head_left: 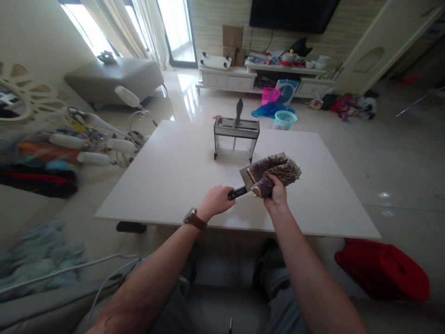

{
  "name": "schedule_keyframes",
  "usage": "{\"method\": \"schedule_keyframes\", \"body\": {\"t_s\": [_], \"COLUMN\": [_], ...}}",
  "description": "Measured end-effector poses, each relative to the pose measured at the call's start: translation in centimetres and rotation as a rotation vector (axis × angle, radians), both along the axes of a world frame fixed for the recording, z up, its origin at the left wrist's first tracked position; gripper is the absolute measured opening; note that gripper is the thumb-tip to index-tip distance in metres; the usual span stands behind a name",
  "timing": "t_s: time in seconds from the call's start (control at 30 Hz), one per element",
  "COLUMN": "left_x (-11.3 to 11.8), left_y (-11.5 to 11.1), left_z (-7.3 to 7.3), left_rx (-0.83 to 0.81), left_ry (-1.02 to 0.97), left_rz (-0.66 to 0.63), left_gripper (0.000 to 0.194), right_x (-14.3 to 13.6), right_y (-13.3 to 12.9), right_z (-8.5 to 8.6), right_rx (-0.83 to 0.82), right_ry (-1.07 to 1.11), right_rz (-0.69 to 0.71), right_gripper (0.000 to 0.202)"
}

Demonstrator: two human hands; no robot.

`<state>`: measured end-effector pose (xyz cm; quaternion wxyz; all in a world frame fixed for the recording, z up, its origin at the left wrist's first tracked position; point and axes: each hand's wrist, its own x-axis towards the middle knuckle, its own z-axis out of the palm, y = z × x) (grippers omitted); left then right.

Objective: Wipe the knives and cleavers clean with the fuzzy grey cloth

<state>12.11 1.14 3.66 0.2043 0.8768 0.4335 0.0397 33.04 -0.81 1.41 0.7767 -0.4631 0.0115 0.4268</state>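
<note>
My left hand [217,202], with a brown-strapped watch on its wrist, is closed round the black handle of a flat metal-bladed tool [245,178]. The blade points up and to the right, above the white table. My right hand [277,191] grips a folded, shaggy brown-and-grey cloth [287,170], which lies against the blade and hides much of it. Beyond both hands, a dark-framed, clear-sided holder [236,130] stands upright on the table. A black handle [239,111] sticks up out of its slotted top.
The white table [167,185] spans the middle. A red object [385,269] is on the right below the table edge. A lamp with white shades [93,159] stands at the left. Baskets [285,119] sit on the floor behind the table, before a low white cabinet.
</note>
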Motion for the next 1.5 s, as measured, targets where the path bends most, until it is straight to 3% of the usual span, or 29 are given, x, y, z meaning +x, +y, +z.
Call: {"method": "schedule_keyframes", "body": {"t_s": [0.23,0.37,0.5,0.57,0.63,0.73,0.83,0.9,1.03,1.2,1.5], "left_x": [1.3,1.6,1.2,0.9,0.7,0.4,0.0,-0.4,-1.1,-1.4,-1.7], "left_y": [-0.9,-0.8,-0.4,-0.1,0.4,1.4,2.1,2.4,2.3,1.7,1.1], "left_z": [-0.7,-0.7,-0.5,-0.4,-0.4,-0.2,0.2,0.6,1.8,2.8,2.2], "left_rx": [0.085,0.090,0.101,0.074,-0.040,-0.490,-1.031,-1.252,-1.477,-1.576,-1.748], "left_ry": [0.043,0.032,-0.049,-0.151,-0.349,-0.856,-1.298,-1.424,-1.471,-1.472,-1.317], "left_rz": [0.058,0.092,0.131,0.220,0.353,0.518,0.517,0.462,0.363,0.359,0.322], "left_gripper": [0.020,0.016,0.014,0.012,0.014,0.032,0.043,0.044,0.048,0.053,0.054], "right_x": [-1.4,-0.6,0.5,0.8,0.8,0.3,-0.3,-0.7,-1.2,-1.4,-2.4], "right_y": [0.2,0.2,0.0,-0.1,-0.2,-0.4,-0.6,-0.6,-0.5,-0.9,-1.8], "right_z": [-0.7,-0.8,-0.3,0.2,0.8,1.5,1.9,2.0,2.0,2.2,3.7], "right_rx": [-0.033,-0.023,0.018,0.050,0.088,0.128,0.151,0.162,0.141,0.139,0.181], "right_ry": [-0.045,-0.008,0.018,0.025,0.027,0.040,0.067,0.082,0.077,0.068,0.082], "right_rz": [-0.047,0.012,0.051,0.054,0.082,0.180,0.250,0.275,0.290,0.322,0.491], "right_gripper": [0.035,0.034,0.032,0.031,0.028,0.025,0.027,0.028,0.030,0.030,0.037]}}
